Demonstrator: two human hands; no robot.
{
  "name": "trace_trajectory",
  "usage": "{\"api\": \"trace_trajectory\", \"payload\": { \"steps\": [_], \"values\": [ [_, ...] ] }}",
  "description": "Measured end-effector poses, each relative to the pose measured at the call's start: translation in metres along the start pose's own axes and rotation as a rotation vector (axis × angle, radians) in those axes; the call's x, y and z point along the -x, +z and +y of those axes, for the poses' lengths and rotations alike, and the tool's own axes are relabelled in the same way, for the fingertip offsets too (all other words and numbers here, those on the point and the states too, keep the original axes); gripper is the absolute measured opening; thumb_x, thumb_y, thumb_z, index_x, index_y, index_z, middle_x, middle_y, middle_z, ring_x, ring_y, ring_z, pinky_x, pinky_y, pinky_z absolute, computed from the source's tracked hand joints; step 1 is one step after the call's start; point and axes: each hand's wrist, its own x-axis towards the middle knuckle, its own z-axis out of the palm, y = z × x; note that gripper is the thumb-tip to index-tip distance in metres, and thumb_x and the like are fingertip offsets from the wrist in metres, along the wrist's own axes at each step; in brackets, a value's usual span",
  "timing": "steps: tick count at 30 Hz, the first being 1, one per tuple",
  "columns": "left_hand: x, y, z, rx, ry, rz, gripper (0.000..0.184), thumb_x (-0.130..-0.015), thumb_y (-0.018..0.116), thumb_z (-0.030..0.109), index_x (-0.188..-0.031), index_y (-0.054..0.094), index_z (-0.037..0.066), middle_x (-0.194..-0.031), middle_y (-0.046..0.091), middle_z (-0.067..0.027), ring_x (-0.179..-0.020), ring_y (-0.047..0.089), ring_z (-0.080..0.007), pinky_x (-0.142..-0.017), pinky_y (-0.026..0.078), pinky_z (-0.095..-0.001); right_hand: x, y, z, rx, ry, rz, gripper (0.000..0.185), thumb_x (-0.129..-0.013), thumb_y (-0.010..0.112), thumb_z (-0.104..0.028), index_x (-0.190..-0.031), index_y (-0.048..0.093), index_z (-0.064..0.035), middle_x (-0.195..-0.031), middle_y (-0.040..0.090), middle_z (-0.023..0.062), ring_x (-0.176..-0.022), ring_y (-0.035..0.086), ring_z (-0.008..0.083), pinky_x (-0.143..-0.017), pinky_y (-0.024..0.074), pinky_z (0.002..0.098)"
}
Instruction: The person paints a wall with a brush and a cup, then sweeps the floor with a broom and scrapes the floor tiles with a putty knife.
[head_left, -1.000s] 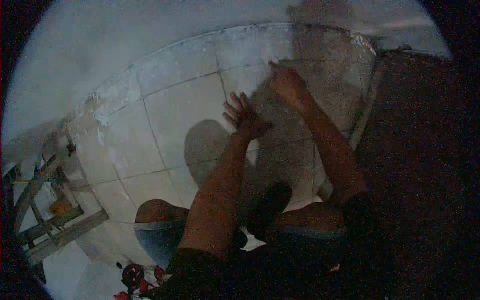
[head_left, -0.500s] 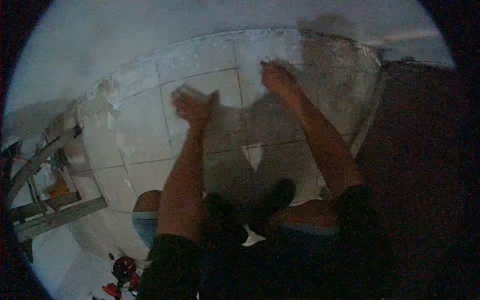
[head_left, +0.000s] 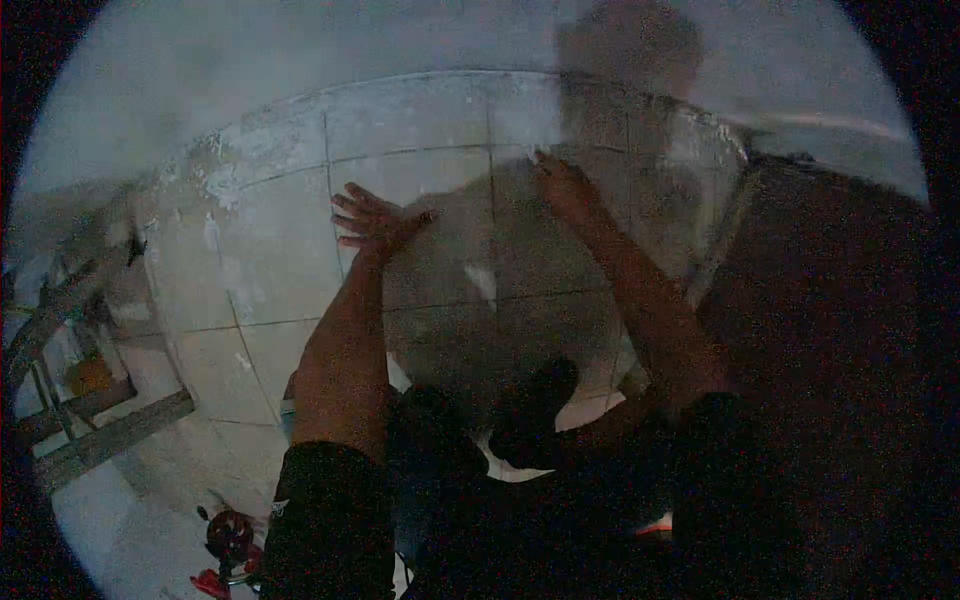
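Observation:
Pale tiled floor (head_left: 280, 270) with dark joint lines stretches beneath both hands, in dim light. My left hand (head_left: 378, 222) has its fingers spread over the tiles; whether it touches them I cannot tell. To its right, my right hand (head_left: 565, 188) is closed, its fingers drawn together toward the far tile edge. Anything it may hold is too dark and small to make out. Whitish smears (head_left: 225, 175) mark the tiles near the wall. My shadow covers the middle of the floor.
A grey wall (head_left: 330, 45) rises behind the tiles. Wooden frame pieces (head_left: 125, 435) stand at the left, with a red and dark object (head_left: 230, 540) at lower left. On the right lies a dark brown surface (head_left: 820, 350). My dark shoe (head_left: 540, 395) rests below the hands.
My left hand has gone from blurred and partly curled to spread fingers, slightly lower. The right hand sits a little lower and further right, still closed. The head view has shifted slightly.

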Motion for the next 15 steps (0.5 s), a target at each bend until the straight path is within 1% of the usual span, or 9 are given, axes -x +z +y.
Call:
{"api": "trace_trajectory", "payload": {
  "steps": [3, 4, 6, 7, 9, 10, 11, 13, 15],
  "values": [
    [0.002, 0.001, 0.000, -0.012, 0.010, -0.026, 0.166, -0.051, 0.084, 0.074, -0.148, -0.030, 0.003, -0.153, -0.032, -0.0298, -0.140, -0.026, -0.0555, -0.104, 0.000, -0.0788, -0.038, 0.154, 0.071, -0.930, -0.018, -0.281, 0.060, -0.093, 0.064, -0.024, -0.147, 0.042, -0.0080, -0.133, 0.058, 0.0157, -0.117, 0.059, 0.0278, -0.097, 0.0513, 0.0387],
    [-0.003, 0.002, 0.000, -0.054, 0.007, -0.019, 0.165, -0.052, 0.085, 0.073, -0.148, -0.030, 0.002, -0.153, -0.033, -0.0298, -0.140, -0.026, -0.0564, -0.104, 0.000, -0.0790, -0.053, 0.145, 0.067, -0.923, -0.020, -0.288, 0.060, -0.093, 0.064, -0.024, -0.147, 0.042, -0.0080, -0.133, 0.058, 0.0157, -0.117, 0.059, 0.0278, -0.097, 0.0513, 0.0387],
    [-0.011, 0.013, -0.005, -0.046, 0.020, 0.005, 0.165, -0.053, 0.085, 0.073, -0.148, -0.029, 0.002, -0.153, -0.032, -0.0300, -0.139, -0.025, -0.0575, -0.104, 0.001, -0.0791, -0.082, 0.097, 0.047, -0.578, 0.051, -0.431, 0.061, -0.094, 0.062, -0.026, -0.148, 0.041, -0.0083, -0.135, 0.057, 0.0170, -0.120, 0.057, 0.0324, -0.101, 0.0491, 0.0422],
    [-0.017, 0.018, -0.007, -0.033, 0.028, 0.043, 0.164, -0.053, 0.085, 0.072, -0.148, -0.029, 0.001, -0.153, -0.032, -0.0301, -0.139, -0.024, -0.0587, -0.104, 0.002, -0.0791, -0.076, 0.074, 0.031, -0.572, 0.043, -0.423, 0.061, -0.094, 0.062, -0.026, -0.148, 0.041, -0.0083, -0.135, 0.057, 0.0170, -0.120, 0.057, 0.0324, -0.101, 0.0491, 0.0422],
    [-0.026, 0.030, -0.009, -0.040, 0.034, 0.118, 0.164, -0.053, 0.085, 0.072, -0.148, -0.029, 0.001, -0.154, -0.030, -0.0304, -0.139, -0.023, -0.0592, -0.104, 0.003, -0.0791, -0.042, 0.036, -0.006, -0.067, -0.080, -0.168, 0.058, -0.094, 0.062, -0.024, -0.146, 0.044, -0.0079, -0.135, 0.057, 0.0181, -0.120, 0.058, 0.0348, -0.101, 0.0489, 0.0433],
    [-0.025, 0.035, -0.011, -0.056, 0.031, 0.174, 0.164, -0.054, 0.084, 0.072, -0.148, -0.028, 0.001, -0.155, -0.028, -0.0306, -0.139, -0.021, -0.0598, -0.104, 0.004, -0.0790, -0.048, 0.030, -0.012, -0.065, -0.088, -0.167, 0.058, -0.094, 0.062, -0.024, -0.146, 0.044, -0.0079, -0.135, 0.057, 0.0181, -0.120, 0.058, 0.0348, -0.101, 0.0489, 0.0433],
    [-0.013, 0.022, -0.010, -0.051, 0.020, 0.170, 0.164, -0.054, 0.084, 0.072, -0.148, -0.028, 0.001, -0.155, -0.028, -0.0306, -0.139, -0.021, -0.0598, -0.104, 0.004, -0.0790, -0.052, 0.029, -0.015, -0.169, -0.107, -0.168, 0.056, -0.094, 0.061, -0.024, -0.145, 0.045, -0.0074, -0.133, 0.058, 0.0183, -0.119, 0.059, 0.0346, -0.100, 0.0492, 0.0431],
    [0.003, -0.005, -0.008, 0.020, 0.077, -0.022, 0.163, -0.054, 0.085, 0.071, -0.149, -0.027, 0.002, -0.155, -0.026, -0.0303, -0.140, -0.020, -0.0601, -0.104, 0.006, -0.0791, -0.063, 0.026, -0.023, -0.382, -0.138, -0.167, 0.053, -0.096, 0.059, -0.024, -0.144, 0.047, -0.0065, -0.129, 0.060, 0.0186, -0.116, 0.060, 0.0340, -0.099, 0.0499, 0.0427],
    [-0.002, 0.004, -0.009, 0.012, 0.070, 0.001, 0.162, -0.054, 0.085, 0.071, -0.149, -0.027, 0.002, -0.155, -0.026, -0.0299, -0.140, -0.019, -0.0597, -0.104, 0.006, -0.0789, -0.074, 0.022, -0.031, -0.601, -0.156, -0.153, 0.050, -0.097, 0.056, -0.024, -0.143, 0.048, -0.0056, -0.126, 0.062, 0.0190, -0.114, 0.062, 0.0335, -0.098, 0.0506, 0.0423]
  ]
}}
